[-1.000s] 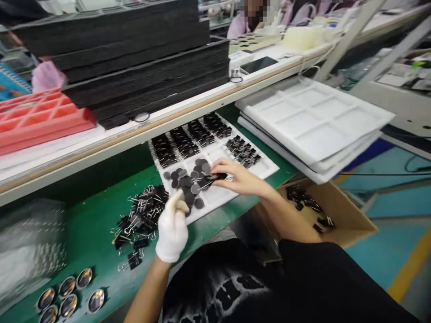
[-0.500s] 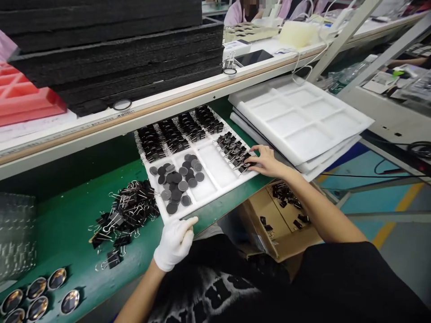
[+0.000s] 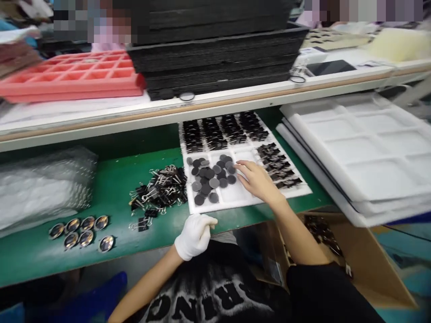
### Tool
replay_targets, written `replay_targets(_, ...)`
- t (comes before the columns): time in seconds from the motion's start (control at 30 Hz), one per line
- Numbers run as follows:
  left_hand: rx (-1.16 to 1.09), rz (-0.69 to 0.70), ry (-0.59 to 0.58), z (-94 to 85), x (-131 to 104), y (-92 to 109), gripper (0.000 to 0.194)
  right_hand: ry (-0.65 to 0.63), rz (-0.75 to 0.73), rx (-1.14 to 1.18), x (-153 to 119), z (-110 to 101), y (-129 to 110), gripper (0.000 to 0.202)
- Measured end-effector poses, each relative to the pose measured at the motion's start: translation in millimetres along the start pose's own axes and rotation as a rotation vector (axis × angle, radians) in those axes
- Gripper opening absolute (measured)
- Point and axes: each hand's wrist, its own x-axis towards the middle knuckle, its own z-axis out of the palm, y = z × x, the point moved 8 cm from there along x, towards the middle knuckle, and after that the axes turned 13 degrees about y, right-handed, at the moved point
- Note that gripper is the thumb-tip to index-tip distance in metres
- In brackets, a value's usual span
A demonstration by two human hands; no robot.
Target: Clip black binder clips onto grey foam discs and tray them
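Observation:
My bare right hand (image 3: 257,180) hovers over the white tray (image 3: 232,202), fingers apart and nothing seen in them. Its fingertips are close to the right edge of the loose dark round discs (image 3: 214,182). Rows of black binder clips (image 3: 220,131) fill the tray's far compartments, and more clips (image 3: 278,162) line its right side. At the tray's front left edge is my left hand (image 3: 195,235) in a white glove, its fingers curled closed; whatever may be inside them is hidden. A heap of binder clips (image 3: 166,186) lies on the green table left of the tray.
Several round lens-like pieces (image 3: 85,237) and bubble wrap (image 3: 47,179) lie at the left. White trays (image 3: 367,152) are stacked at the right. A shelf edge (image 3: 215,107) crosses behind, bearing black foam (image 3: 218,63) and red trays (image 3: 101,85). Below sits a cardboard box (image 3: 363,255).
My right hand has left the clips at the tray's right side and moved left to the discs, its fingers spread. The left hand stays near the tray's front left corner. The view has turned left.

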Motion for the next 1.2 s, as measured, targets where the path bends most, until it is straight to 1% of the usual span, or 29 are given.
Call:
replay_targets(0.07,0.035,0.062,0.02,-11.8,-4.6,3.0,0.038,-0.077,-0.026,-0.068,18.9,30.6,-2.9,0.046)
replay_targets(0.13,0.134,0.117,0.044,-33.8,-11.5,3.1,0.043,-0.127,-0.055,-0.105,29.9,49.2,1.8,0.047)
replay_targets(0.2,0.256,0.11,0.092,-68.8,-21.0,-3.3,0.046,-0.126,-0.094,-0.094,33.6,55.5,7.3,0.045)
replay_targets(0.27,0.424,0.037,0.191,-117.9,-35.1,-16.6,0.046,-0.075,-0.089,-0.103,32.8,52.7,14.7,0.049)
replay_targets(0.33,0.68,-0.112,0.316,-176.7,-56.6,-35.1,0.043,-0.022,-0.081,-0.073,29.1,47.0,17.1,0.052)
replay_targets(0.37,0.827,-0.218,0.358,-205.9,-70.2,-45.7,0.041,-0.007,-0.079,-0.044,26.8,44.6,16.2,0.053)
replay_targets(0.4,0.966,-0.34,0.366,-232.4,-84.8,-56.6,0.044,0.006,-0.068,-0.019,24.8,42.2,15.1,0.053)
replay_targets(0.43,1.074,-0.468,0.324,-253.9,-99.2,-68.3,0.053,0.012,-0.053,0.004,23.1,40.2,13.8,0.054)
replay_targets(0.47,1.151,-0.582,0.256,-270.7,-112.3,-79.0,0.066,0.018,-0.034,0.021,21.9,38.4,12.9,0.054)
replay_targets(0.5,1.199,-0.674,0.169,-282.5,-123.1,-88.6,0.081,0.019,-0.011,0.032,21.1,37.1,12.5,0.053)
replay_targets(0.53,1.224,-0.737,0.08,-289.8,-130.8,-96.6,0.093,0.016,0.008,0.038,20.6,36.4,12.6,0.052)
replay_targets(0.57,1.233,-0.768,0.001,-293.5,-134.7,-102.9,0.099,0.008,0.023,0.036,20.4,36.6,13.3,0.05)
replay_targets(0.6,1.232,-0.777,-0.067,-294.4,-135.5,-108.4,0.1,0.001,0.035,0.024,20.4,37.2,15.0,0.049)
replay_targets(0.67,1.218,-0.758,-0.151,-291.8,-129.5,-118.5,0.09,-0.008,0.051,-0.021,20.8,39.6,20.8,0.049)
replay_targets(0.7,1.21,-0.74,-0.169,-289.6,-124.1,-124.0,0.084,-0.003,0.058,-0.048,21.2,40.7,24.6,0.051)
replay_targets(0.77,1.192,-0.699,-0.175,-284.4,-110.9,-136.3,0.074,0.026,0.066,-0.086,22.3,42.3,31.5,0.057)
replay_targets(0.83,1.163,-0.65,-0.172,-277.2,-97.1,-149.0,0.071,0.06,0.047,-0.084,23.6,43.3,33.3,0.06)
replay_targets(0.93,1.11,-0.59,-0.186,-264.3,-80.7,-163.0,0.072,0.118,0.006,-0.034,24.7,41.1,28.0,0.048)
replay_targets(1.0,1.106,-0.569,-0.154,-261.0,-73.0,-164.7,0.079,0.16,0.01,0.002,24.1,35.7,24.4,0.036)
replay_targets(1.1,1.144,-0.605,-0.056,-268.6,-68.0,-159.8,0.097,0.238,0.02,0.018,21.5,21.0,18.6,0.027)
replay_targets(1.13,1.16,-0.633,-0.035,-272.6,-68.0,-157.8,0.098,0.276,0.008,0.019,20.5,13.9,15.1,0.027)
replay_targets(1.2,1.195,-0.681,-0.023,-278.8,-68.1,-154.0,0.09,0.356,-0.03,0.03,18.9,-1.4,5.2,0.027)
